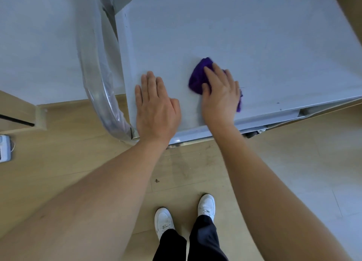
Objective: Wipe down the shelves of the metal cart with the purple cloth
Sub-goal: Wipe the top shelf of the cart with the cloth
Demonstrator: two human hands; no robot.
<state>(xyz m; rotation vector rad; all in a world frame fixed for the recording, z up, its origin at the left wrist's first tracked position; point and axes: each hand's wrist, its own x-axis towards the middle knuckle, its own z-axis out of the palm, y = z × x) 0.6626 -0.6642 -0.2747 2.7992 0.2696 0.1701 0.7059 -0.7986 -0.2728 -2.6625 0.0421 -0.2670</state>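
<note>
Looking straight down on the top shelf [254,45] of a metal cart [195,133]: pale gray, flat and smooth, with a few tiny dark specks near the 4 o'clock corner.

Pressing the purple cloth [197,76] onto that shelf with the right hand [221,98], close to the shelf's 6 o'clock edge. Keeping the fingers nearly straight and a bit spread over the bunched-up cloth, with the thumb laid against its 7 o'clock side, not wrapped tight round it. Showing purple past the fingertips at 11 o'clock, and one more small bit under the palm at 4 o'clock.

Resting the left hand [156,108] flat on the bare shelf at 9 o'clock from the cloth, near it but not touching. Fingers straight and close together, holding nothing.

Curving round the cart's 9 o'clock side: a shiny handle bar [91,65] wrapped in clear plastic. Peeking out under the shelf edge at 5 o'clock: more metal and something dark, too small to tell.

Standing on a light wood floor [78,143], in white shoes [164,220] and black trousers [203,239], down at 6 o'clock. Changing to pale gray tiles [313,172] at 4 o'clock. Sitting at the 9 o'clock edge of the view: a small white gadget [4,148] with a thin cord, partly cut off. Just above it, a corner of wooden furniture [15,112].
</note>
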